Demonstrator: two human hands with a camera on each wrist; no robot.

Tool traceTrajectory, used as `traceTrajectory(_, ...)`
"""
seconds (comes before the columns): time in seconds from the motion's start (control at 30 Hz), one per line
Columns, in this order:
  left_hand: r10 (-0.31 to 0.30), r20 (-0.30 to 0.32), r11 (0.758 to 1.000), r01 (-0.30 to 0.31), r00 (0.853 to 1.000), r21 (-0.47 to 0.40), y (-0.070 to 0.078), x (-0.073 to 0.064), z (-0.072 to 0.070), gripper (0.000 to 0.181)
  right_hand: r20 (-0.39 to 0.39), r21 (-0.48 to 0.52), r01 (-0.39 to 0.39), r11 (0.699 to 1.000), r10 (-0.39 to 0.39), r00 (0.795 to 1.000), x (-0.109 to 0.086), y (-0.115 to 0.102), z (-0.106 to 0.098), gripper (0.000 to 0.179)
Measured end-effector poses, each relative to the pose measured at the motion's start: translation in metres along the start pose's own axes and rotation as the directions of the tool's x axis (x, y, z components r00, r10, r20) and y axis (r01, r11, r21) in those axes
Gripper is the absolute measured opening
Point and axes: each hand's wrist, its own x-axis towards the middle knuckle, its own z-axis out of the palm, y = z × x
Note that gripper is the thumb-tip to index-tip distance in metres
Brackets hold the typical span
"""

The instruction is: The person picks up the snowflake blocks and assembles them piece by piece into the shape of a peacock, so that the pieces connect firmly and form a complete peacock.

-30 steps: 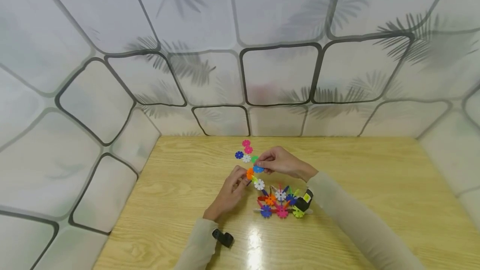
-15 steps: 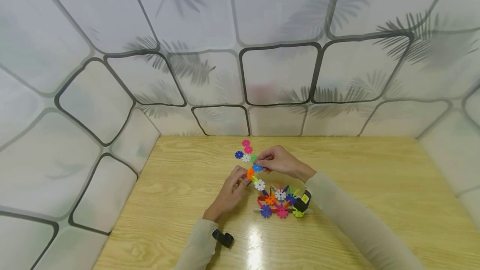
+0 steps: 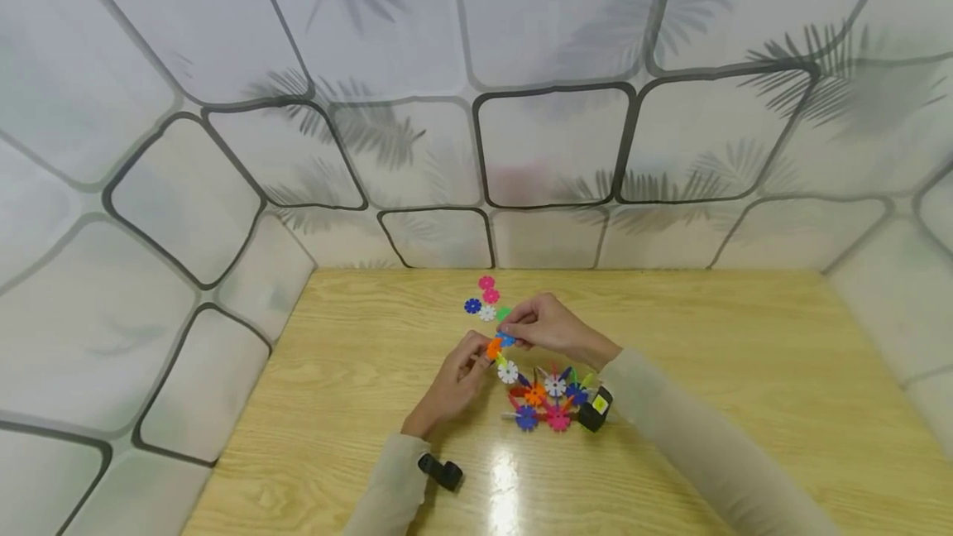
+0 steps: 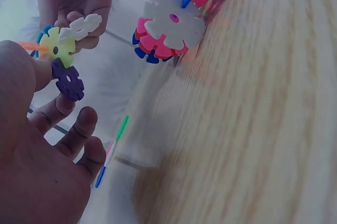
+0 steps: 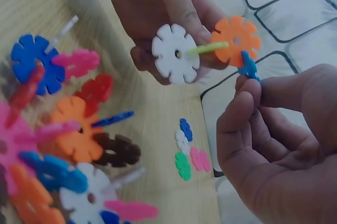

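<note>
My left hand [image 3: 456, 380] pinches a small cluster of notched plastic snowflake discs: an orange disc [image 5: 237, 40], a yellow disc [image 4: 58, 48], a white disc [image 5: 175, 54] and a purple disc [image 4: 68, 81]. Between thumb and fingertips, my right hand [image 3: 557, 327] pinches a light blue disc [image 5: 248, 66], whose end meets the orange disc's lower rim in the right wrist view. The cluster is held above the table in that view. To its right in the head view stands a larger built structure of interlocked discs [image 3: 557, 418], partly behind the right wrist's camera.
On the wooden table [image 3: 357, 337], loose discs lie beyond the hands: pink discs [image 3: 486, 282], a blue disc [image 3: 472, 305], a white disc [image 3: 487, 313] and a green disc [image 3: 503, 314]. A patterned wall [image 3: 551, 147] borders the table's far edge.
My right hand has shifted slightly left with the light blue disc, bringing it up against the orange disc. The left hand keeps nearly the same place and grip.
</note>
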Motion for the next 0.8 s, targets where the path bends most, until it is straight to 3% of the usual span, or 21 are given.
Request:
traceTrajectory(0.03,-0.021,0.001,1.0,0.021,1.0,-0.006,0.007,0.0,-0.001,0.017,-0.009,0.005,-0.006,1.0,0.006,1.0,0.0,0.0,0.002,0.022)
traceTrajectory(0.17,-0.054,-0.009,0.998,0.054,0.999,-0.029,-0.007,-0.004,0.004,0.016,-0.025,0.009,-0.014,1.0,0.015,1.0,-0.002,0.0,0.007,0.022)
traceTrajectory(0.23,-0.074,-0.011,0.997,0.074,0.997,-0.036,-0.007,-0.007,0.005,0.016,-0.025,-0.019,-0.001,1.0,0.001,1.0,-0.004,0.0,0.008,0.022)
traceTrajectory(0.43,-0.206,-0.03,0.978,0.205,0.978,-0.038,0.025,-0.009,0.004,0.018,-0.046,-0.123,0.023,0.992,-0.029,0.999,-0.004,0.004,0.013,0.024)
traceTrajectory(0.6,-0.26,-0.07,0.965,0.258,0.963,-0.042,0.027,-0.01,0.005,0.019,-0.047,-0.069,-0.011,0.998,0.008,0.999,-0.005,0.006,0.016,0.024)
traceTrajectory(0.8,-0.281,-0.164,0.96,0.276,0.946,-0.052,0.027,-0.015,0.009,0.026,-0.059,0.032,-0.016,0.999,0.017,0.998,-0.007,0.008,0.02,0.025)
